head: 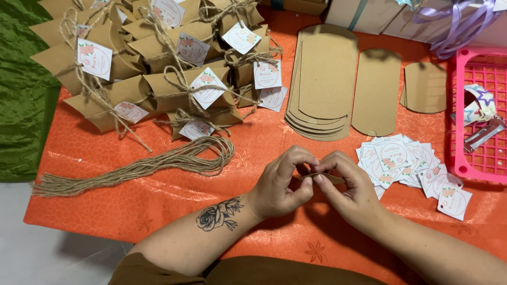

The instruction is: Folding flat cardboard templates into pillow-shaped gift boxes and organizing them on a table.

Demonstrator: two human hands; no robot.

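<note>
Both hands, left hand (280, 184) and right hand (351, 190), pinch a flat cardboard box (323, 178) edge-on, its long axis running left-right, near the tags (406, 161).

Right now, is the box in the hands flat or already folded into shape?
Flat. The box shows only as a thin brown edge pinched between the left hand and right hand, with no bulge like the tied boxes.

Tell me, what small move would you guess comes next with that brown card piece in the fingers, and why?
Probably pressing its curved end flaps inward. Both the left hand and the right hand pinch a flat kraft box blank edge-on, still unfolded, while the finished pillow boxes behind are puffed, closed and tied with twine.
</note>
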